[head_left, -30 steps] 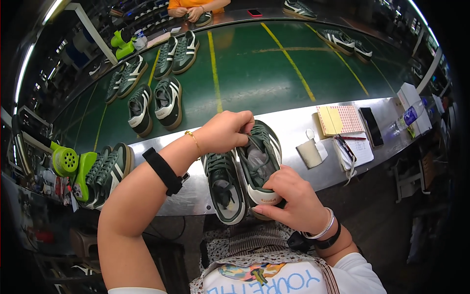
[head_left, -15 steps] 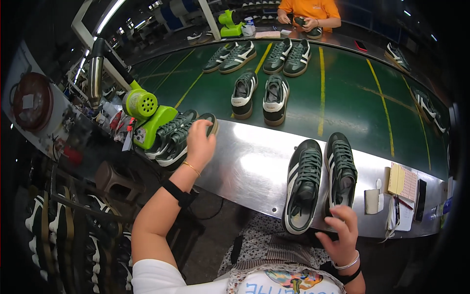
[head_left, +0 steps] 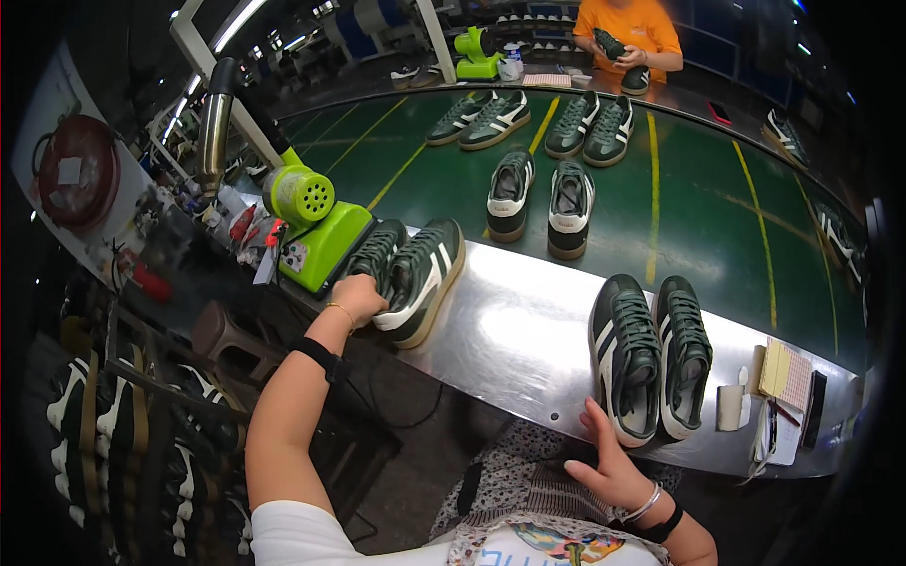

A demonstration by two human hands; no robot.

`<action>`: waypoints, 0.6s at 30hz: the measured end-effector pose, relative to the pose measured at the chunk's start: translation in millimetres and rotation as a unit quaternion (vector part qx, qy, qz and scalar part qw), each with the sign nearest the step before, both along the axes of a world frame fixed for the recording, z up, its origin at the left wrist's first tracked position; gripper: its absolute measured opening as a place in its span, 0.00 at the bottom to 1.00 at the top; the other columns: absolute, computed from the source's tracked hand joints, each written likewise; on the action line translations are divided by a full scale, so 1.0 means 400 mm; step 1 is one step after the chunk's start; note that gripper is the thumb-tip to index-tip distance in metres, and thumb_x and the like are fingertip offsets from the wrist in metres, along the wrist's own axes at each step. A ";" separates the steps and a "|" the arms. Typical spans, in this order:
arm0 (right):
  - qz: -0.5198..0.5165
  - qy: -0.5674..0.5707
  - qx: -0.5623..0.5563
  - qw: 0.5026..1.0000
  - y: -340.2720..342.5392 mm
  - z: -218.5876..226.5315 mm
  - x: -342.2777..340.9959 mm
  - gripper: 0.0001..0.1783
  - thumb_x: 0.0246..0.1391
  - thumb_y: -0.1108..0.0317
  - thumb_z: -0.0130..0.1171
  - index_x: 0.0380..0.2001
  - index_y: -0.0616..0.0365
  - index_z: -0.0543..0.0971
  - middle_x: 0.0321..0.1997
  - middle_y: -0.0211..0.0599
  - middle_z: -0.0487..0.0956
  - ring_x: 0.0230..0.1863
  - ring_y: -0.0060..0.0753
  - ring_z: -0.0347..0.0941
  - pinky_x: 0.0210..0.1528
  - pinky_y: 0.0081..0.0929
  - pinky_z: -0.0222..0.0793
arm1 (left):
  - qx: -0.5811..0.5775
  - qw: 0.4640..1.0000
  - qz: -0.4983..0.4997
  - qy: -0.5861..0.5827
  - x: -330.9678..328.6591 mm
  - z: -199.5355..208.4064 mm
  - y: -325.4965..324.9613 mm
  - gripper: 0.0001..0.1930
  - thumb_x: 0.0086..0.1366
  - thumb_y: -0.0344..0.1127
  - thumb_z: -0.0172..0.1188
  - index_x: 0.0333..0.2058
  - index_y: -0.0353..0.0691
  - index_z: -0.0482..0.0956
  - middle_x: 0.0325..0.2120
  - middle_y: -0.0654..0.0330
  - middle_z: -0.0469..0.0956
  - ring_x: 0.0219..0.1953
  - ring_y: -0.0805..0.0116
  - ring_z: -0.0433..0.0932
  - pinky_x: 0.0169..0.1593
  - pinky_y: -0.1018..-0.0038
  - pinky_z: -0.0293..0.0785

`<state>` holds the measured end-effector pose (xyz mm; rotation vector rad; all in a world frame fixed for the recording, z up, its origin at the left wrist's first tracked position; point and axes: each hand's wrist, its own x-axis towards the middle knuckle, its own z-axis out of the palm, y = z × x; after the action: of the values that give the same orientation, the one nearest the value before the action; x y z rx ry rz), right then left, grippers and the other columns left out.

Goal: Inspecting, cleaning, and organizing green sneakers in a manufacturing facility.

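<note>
My left hand (head_left: pixel 357 299) reaches out to the left and grips the heels of a pair of dark green sneakers with white stripes (head_left: pixel 411 276) lying on the steel ledge (head_left: pixel 514 340). My right hand (head_left: pixel 612 465) is low at the ledge's near edge, fingers spread, just below the heels of a second dark green pair (head_left: pixel 651 358). Its fingertips are close to the left shoe's heel; I cannot tell whether they touch it.
A lime-green machine with a metal pipe (head_left: pixel 307 217) stands left of the held pair. More sneaker pairs (head_left: pixel 540 193) ride the green conveyor belt (head_left: pixel 698 189). A person in orange (head_left: pixel 628 33) handles a shoe across it. Notepads and a tape roll (head_left: pixel 769 391) lie right. Shoe racks (head_left: pixel 104 443) stand lower left.
The view has swung left. My left hand left the pair in front of me, reached to the pair by the green machine and closed on it. My right hand dropped from the shoes.
</note>
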<state>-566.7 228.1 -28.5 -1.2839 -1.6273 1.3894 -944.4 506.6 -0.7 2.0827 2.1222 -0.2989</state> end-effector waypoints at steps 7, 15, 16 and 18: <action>-0.025 -0.160 0.088 0.983 0.023 0.083 0.003 0.45 0.49 0.56 0.63 0.62 0.63 0.51 0.67 0.59 0.47 0.68 0.57 0.45 0.66 0.42 0.46 | -0.036 0.969 -0.130 -0.208 0.275 0.022 -0.240 0.21 0.49 0.50 0.62 0.29 0.33 0.79 0.26 0.49 0.79 0.33 0.56 0.79 0.40 0.64 0.68; 0.074 -0.260 0.356 0.894 0.152 0.136 -0.158 0.38 0.36 0.66 0.67 0.54 0.58 0.67 0.61 0.47 0.62 0.64 0.50 0.55 0.62 0.44 0.53 | -0.055 0.891 -0.110 -0.437 0.207 0.065 -0.219 0.23 0.52 0.30 0.65 0.47 0.35 0.70 0.33 0.59 0.77 0.39 0.67 0.76 0.45 0.73 0.72; 0.072 -0.260 0.355 0.895 0.162 0.140 -0.185 0.38 0.36 0.66 0.67 0.54 0.58 0.67 0.61 0.47 0.62 0.64 0.50 0.55 0.62 0.44 0.53 | -0.057 0.891 -0.111 -0.436 0.211 0.062 -0.218 0.23 0.52 0.30 0.65 0.47 0.35 0.70 0.33 0.59 0.77 0.39 0.67 0.76 0.45 0.73 0.72; 0.117 -0.292 0.381 0.869 0.186 0.125 -0.242 0.37 0.38 0.65 0.66 0.54 0.61 0.66 0.60 0.48 0.63 0.65 0.47 0.55 0.63 0.45 0.51 | 0.214 0.860 -0.312 -0.344 0.233 0.038 -0.211 0.24 0.48 0.27 0.65 0.45 0.35 0.70 0.38 0.56 0.74 0.44 0.58 0.75 0.48 0.68 0.71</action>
<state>-663.6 302.4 21.7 -1.0649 -2.4588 0.3260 -851.2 422.0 14.3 2.5242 1.1248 0.8165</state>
